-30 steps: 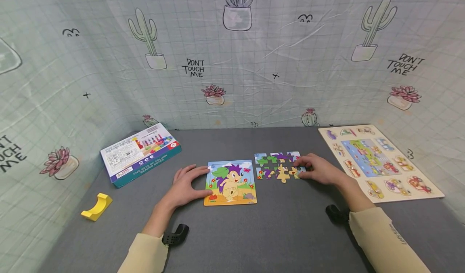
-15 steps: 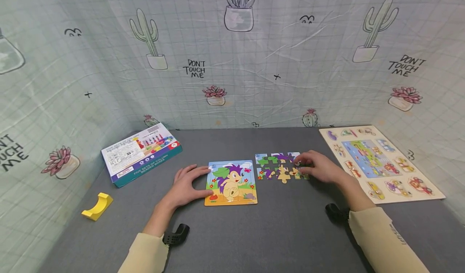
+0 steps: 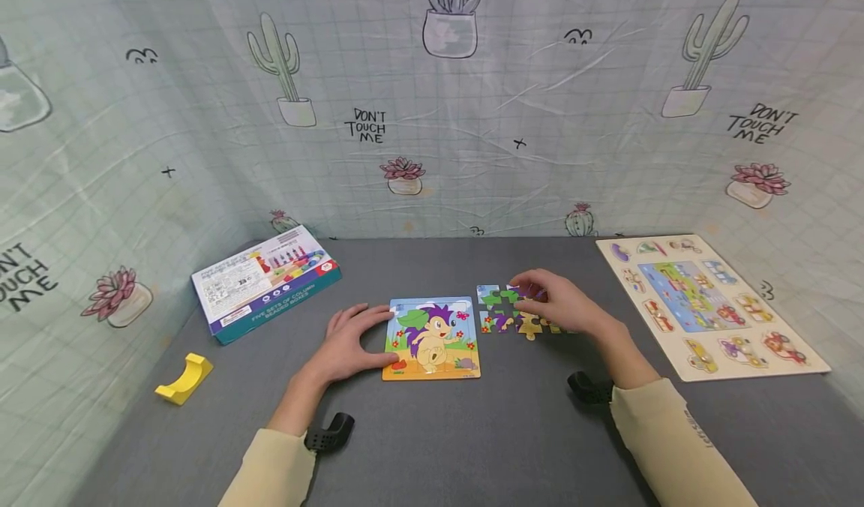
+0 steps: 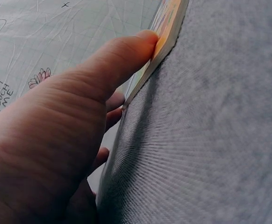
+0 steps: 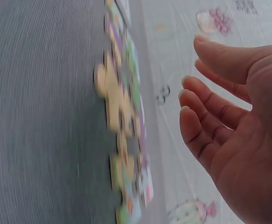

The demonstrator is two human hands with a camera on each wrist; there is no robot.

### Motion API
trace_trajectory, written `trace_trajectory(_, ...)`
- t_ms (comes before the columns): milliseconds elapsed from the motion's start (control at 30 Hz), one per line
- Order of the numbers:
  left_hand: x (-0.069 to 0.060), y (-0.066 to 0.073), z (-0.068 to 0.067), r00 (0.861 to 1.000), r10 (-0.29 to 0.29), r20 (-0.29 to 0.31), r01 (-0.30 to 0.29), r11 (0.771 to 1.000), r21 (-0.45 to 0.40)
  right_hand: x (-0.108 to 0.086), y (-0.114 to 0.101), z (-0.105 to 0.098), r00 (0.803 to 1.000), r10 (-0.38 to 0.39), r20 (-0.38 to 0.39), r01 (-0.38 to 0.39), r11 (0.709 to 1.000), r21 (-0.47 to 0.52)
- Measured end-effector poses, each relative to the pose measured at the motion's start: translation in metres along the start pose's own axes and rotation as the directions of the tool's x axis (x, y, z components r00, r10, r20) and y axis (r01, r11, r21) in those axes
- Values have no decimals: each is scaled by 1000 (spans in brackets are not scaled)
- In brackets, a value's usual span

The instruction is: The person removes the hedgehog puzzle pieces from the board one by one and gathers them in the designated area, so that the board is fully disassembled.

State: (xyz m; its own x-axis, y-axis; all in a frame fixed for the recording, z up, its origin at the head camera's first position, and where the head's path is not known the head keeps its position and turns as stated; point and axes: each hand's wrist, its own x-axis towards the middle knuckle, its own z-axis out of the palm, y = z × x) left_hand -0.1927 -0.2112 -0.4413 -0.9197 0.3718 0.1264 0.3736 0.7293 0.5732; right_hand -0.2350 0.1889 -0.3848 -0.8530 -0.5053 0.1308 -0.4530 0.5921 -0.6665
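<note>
In the head view, a square hedgehog jigsaw puzzle point(image 3: 432, 338) lies flat on the grey table. My left hand point(image 3: 344, 346) rests at its left side, thumb on the lower left corner and forefinger by the upper left one. The left wrist view shows that thumb pressing the puzzle's orange edge point(image 4: 166, 44). Right of the puzzle lie several loose jigsaw pieces point(image 3: 529, 327) in two rows. Over them hovers my right hand point(image 3: 560, 304), hiding some from the head camera. The right wrist view shows its fingers point(image 5: 204, 93) loosely bent, holding nothing, apart from the pieces.
A boxed bead set point(image 3: 266, 282) lies at the back left, with a yellow arched block point(image 3: 185, 378) in front of it. On the right is a large wooden picture board point(image 3: 709, 304). A printed curtain point(image 3: 472, 117) hangs behind the table.
My right hand has moved left, from the right end of the loose pieces to above their middle. The left hand stays at the puzzle's edge.
</note>
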Motion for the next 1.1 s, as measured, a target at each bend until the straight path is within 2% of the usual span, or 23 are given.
trace_trajectory(267,-2,-1,-1,999,49,10,-50,998,26,17,-24,27,999,-51,7,50,997,63)
trace_trajectory(600,-14,1,-4,995,82,56,-84,996,31,33,-48,65,986,-133,104,119,984,129)
trace_trajectory(967,-24,4,4,984,179,15,-179,984,-3,46,-73,99,976,-127,175,100,983,154)
trace_trajectory(1100,-26,3,6,982,188,-1,-188,982,-3,49,-80,111,973,-110,204,83,988,134)
